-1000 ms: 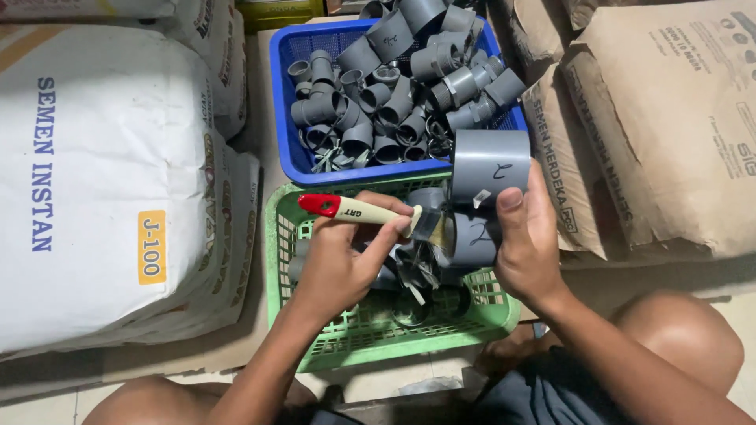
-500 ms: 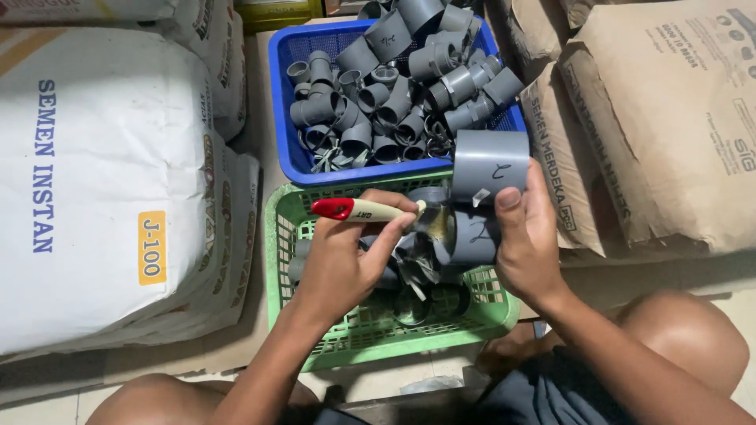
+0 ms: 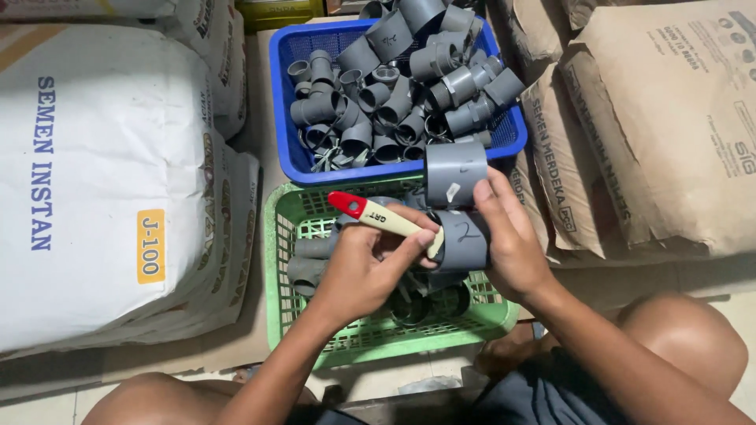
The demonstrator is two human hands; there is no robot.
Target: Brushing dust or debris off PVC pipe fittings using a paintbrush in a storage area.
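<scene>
My right hand (image 3: pixel 508 236) grips a large grey pipe fitting (image 3: pixel 457 193), an elbow-like piece held above the green basket (image 3: pixel 277 236). My left hand (image 3: pixel 370 267) holds a small paintbrush (image 3: pixel 378 218) with a pale wooden handle and red tip. The brush head is pushed into the fitting's lower opening and is hidden there. Both hands meet over the green basket, which holds a few more grey fittings (image 3: pixel 315 250).
A blue basket (image 3: pixel 281 94) heaped with several grey pipe fittings stands just beyond the green one. A big white sack (image 3: pixel 94 189) lies at the left, brown paper sacks (image 3: pixel 661 118) at the right. My bare knees show at the bottom.
The brush has tipped and slid rightward; its bristles, visible before beside the fitting, are now inside the fitting's opening. The right hand keeps the fitting nearly still.
</scene>
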